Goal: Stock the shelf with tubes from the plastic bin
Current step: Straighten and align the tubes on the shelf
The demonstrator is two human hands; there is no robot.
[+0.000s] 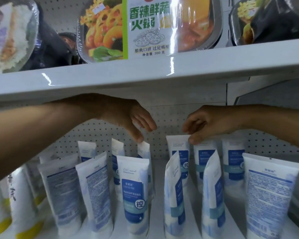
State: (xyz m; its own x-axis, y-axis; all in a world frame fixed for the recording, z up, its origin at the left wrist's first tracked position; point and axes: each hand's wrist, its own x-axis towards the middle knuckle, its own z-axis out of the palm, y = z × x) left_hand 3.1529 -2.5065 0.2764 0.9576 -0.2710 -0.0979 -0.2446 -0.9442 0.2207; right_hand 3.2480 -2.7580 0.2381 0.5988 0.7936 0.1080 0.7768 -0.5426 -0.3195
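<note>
Several white-and-blue tubes stand cap-down in rows on the white shelf (160, 176). My left hand (128, 119) reaches in under the upper shelf, fingers relaxed, and its thumb tip touches the crimped top of a back-row tube (144, 152). My right hand (205, 125) pinches the top corner of another back-row tube (177, 145) between thumb and fingers. A front-row tube (134, 192) stands between the two hands, closer to me. The plastic bin is out of view.
The upper shelf's edge (145, 78) hangs low just over both forearms and carries hot-pot meal trays (145, 26). White-and-yellow tubes (19, 195) crowd the far left. A perforated back panel (164, 118) closes the shelf behind the tubes.
</note>
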